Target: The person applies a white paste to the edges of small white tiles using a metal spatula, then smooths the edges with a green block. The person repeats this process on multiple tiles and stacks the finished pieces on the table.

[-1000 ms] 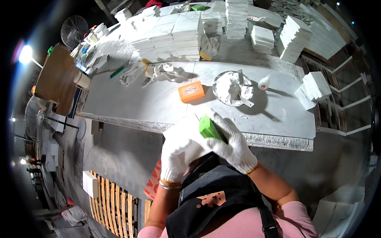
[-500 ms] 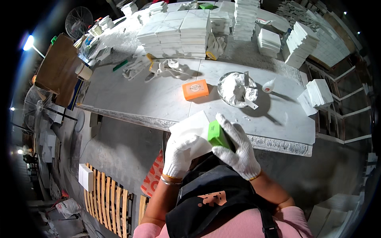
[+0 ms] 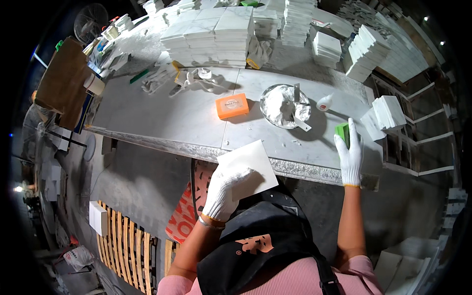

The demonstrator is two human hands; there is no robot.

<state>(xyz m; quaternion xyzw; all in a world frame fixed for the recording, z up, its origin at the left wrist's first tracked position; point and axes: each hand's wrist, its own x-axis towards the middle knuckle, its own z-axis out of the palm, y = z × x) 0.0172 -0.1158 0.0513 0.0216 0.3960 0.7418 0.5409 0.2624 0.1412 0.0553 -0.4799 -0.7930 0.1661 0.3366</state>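
While the left hand (image 3: 226,191) gripped a square white tile (image 3: 261,156) by its near left part, the right hand (image 3: 350,160) reached out over the right end of the marble-topped table (image 3: 162,115). Both hands wore white knit gloves with orange cuff edges. The left hand was closed on the tile, part of it lying across the upper face; its other fingers were hidden underneath. The tile was at the table's near edge, in front of the dark apron (image 3: 255,221), turned cornerwise. The right hand was partly open, its fingers nearly straight, and had a small green block (image 3: 341,130) between thumb and fingers; how firmly it pressed, and whether the block bore on the tabletop, could not be told.

Left of that hand and farther off, a small white bottle (image 3: 324,102) stood just beside a round bowl (image 3: 264,114) of white paste (image 3: 280,101), with two flat scrapers (image 3: 297,92) in it. An orange block (image 3: 232,106) lay left of the bowl, near it but apart. Farther left were crumpled gloves (image 3: 156,81) and a narrow green strip (image 3: 139,75). Stacked marble tiles (image 3: 211,37) rose along the far side, and a smaller pile of white pieces (image 3: 389,114) sat at the table's right end. On the floor at the near left, a white box-shaped piece (image 3: 98,219) rested on a slatted wooden pallet (image 3: 129,246).
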